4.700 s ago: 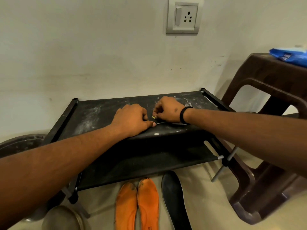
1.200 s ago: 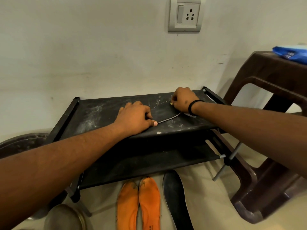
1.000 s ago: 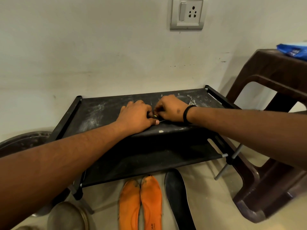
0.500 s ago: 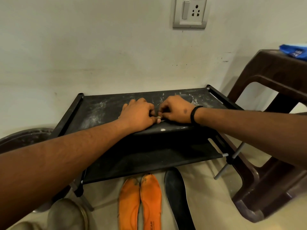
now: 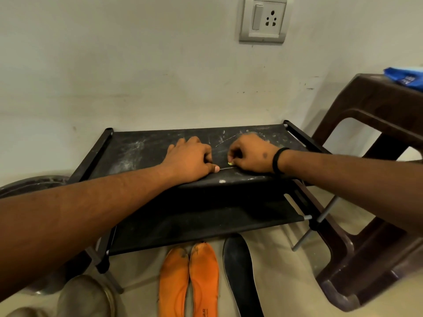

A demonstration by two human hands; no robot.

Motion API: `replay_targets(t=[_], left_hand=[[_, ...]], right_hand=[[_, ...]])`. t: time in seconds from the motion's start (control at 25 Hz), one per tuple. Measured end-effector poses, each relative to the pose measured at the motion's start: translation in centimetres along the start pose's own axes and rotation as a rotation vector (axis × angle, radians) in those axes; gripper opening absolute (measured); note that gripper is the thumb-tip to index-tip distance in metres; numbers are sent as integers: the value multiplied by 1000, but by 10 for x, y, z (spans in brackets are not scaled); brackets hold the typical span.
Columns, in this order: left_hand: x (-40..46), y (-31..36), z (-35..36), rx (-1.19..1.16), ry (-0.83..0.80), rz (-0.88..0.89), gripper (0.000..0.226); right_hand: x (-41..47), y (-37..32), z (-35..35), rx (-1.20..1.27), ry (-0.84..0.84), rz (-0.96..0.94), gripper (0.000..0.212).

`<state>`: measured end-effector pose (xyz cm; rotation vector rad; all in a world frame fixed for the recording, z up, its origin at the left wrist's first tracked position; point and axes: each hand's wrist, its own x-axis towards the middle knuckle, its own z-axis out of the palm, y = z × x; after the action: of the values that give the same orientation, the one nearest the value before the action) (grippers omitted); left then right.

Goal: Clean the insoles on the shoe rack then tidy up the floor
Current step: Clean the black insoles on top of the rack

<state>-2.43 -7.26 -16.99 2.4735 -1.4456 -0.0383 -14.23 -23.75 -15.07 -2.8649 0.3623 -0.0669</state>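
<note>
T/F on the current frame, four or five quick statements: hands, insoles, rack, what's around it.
1. Both hands rest on the top shelf of the shoe rack. True: the left hand and the right hand are on it.
2. Two orange insoles lie on the top shelf. False: they lie on the floor in front of the rack.
3. A black insole lies on the floor right of the orange pair. True.
4. The band is on the left wrist. False: it is on the right wrist.
5. The wall socket has a plug in it. False: its holes are bare.
</note>
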Motion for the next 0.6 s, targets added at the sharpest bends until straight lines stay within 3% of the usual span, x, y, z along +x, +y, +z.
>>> replay_targets(t=[0.16,0.28,0.48,0.6], left_hand=[[4,-1,3,-43,14,-28,24],[5,-1,3,-52,26,-33,25],[9,-3,4,-46,41,-36,25],[8,-3,4,-44,31,-53,26]], right_hand=[[27,36,-12,-164,72,156,11],[42,60,-14,-128,194,321,13],[59,37,-5,-6,215,223,12],[57,27,-3,-70,147,155,12]])
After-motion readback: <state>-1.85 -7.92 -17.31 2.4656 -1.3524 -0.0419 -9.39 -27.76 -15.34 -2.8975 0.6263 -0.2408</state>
